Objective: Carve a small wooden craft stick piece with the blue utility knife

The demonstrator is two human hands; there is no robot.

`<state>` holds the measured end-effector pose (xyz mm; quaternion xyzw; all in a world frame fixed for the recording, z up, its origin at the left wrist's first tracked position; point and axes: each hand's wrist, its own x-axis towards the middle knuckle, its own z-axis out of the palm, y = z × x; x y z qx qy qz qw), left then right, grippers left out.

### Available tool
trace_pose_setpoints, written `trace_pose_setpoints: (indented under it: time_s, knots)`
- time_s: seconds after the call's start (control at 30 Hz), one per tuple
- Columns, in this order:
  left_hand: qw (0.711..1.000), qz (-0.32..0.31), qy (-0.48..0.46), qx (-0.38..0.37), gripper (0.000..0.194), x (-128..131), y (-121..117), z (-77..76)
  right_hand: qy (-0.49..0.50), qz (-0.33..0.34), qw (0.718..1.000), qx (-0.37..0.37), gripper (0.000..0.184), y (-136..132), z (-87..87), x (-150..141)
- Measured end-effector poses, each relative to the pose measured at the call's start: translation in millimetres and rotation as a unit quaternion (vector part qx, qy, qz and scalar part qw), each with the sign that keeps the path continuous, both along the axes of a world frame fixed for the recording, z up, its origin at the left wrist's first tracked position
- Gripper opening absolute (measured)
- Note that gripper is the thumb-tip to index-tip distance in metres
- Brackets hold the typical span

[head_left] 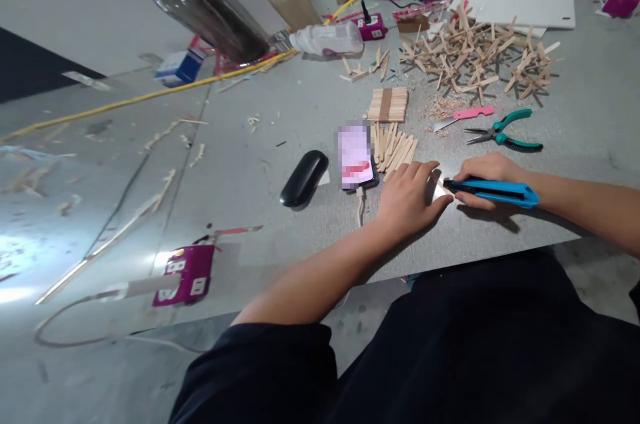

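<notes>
My right hand (pixel 487 181) is closed around a blue utility knife (pixel 505 192), whose tip points left toward my left hand. My left hand (pixel 409 196) rests low on the table, thumb and fingers closing on a small wooden craft stick (pixel 449 190), mostly hidden and brightly lit. The knife tip is right by this stick; whether it touches cannot be told. Just beyond my left hand lie loose craft sticks (pixel 395 149) and a banded bundle of sticks (pixel 387 105). Green-handled pliers (pixel 505 131) and a pink-handled blade (pixel 470 115) lie beyond my right hand.
A phone (pixel 356 154) with its cable and a black case (pixel 304 179) lie left of my hands. A pile of crossed sticks (pixel 465 54) sits at the back. A plastic bottle (pixel 330 39), a large flask (pixel 210 11) and a purple power block (pixel 185 274) also occupy the table.
</notes>
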<state>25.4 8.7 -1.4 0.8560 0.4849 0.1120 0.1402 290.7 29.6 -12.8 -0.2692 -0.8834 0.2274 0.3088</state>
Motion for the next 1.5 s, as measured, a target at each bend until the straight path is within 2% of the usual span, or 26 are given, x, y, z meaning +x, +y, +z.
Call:
trace_pose_setpoints:
  time_s: [0.13,0.43,0.63,0.8,0.9,1.0,1.07,1.17,1.37,1.43,1.5]
  knots:
    - [1.000,-0.006,-0.002,-0.007,0.062,-2.0,1.4,2.3,-0.003,0.021,1.000,-0.006,0.015,-1.9,2.6,1.3]
    - [0.997,-0.013,-0.070,-0.041,0.023,-9.1,18.9,0.0,-0.010,0.032,0.999,0.000,0.016,3.3,5.7,4.5]
    - [0.996,-0.086,-0.020,0.005,0.028,-14.1,22.6,-0.4,-0.011,0.055,0.997,0.057,0.019,4.9,4.0,5.6]
    - [0.992,-0.125,-0.021,0.008,0.021,-15.3,24.6,-2.3,-0.015,0.058,0.996,0.070,0.018,4.9,7.4,4.6]
    - [0.989,-0.141,-0.041,-0.034,0.020,-18.5,27.1,1.9,-0.009,0.085,0.991,0.099,0.015,4.9,9.8,3.5]
    - [0.979,-0.115,-0.115,-0.122,0.026,-23.3,29.8,7.3,-0.011,0.109,0.979,0.170,0.015,6.0,11.5,2.8]
    - [0.963,-0.094,-0.173,-0.184,0.031,-25.7,32.1,9.0,-0.025,0.118,0.970,0.211,0.017,6.7,12.1,2.5]
    - [0.939,-0.077,-0.222,-0.251,0.033,-26.9,35.2,10.4,-0.040,0.120,0.965,0.231,0.019,7.3,12.1,2.7]
    - [0.952,-0.075,-0.140,-0.263,0.023,-28.0,32.7,23.7,-0.054,0.121,0.963,0.234,0.021,5.8,11.7,3.9]
    - [0.946,-0.084,-0.136,-0.282,0.022,-28.2,30.5,27.7,-0.042,0.121,0.963,0.238,0.022,4.7,11.6,3.7]
    - [0.929,-0.087,-0.159,-0.324,0.018,-27.0,28.1,29.0,-0.034,0.123,0.964,0.234,0.022,3.4,10.9,3.3]
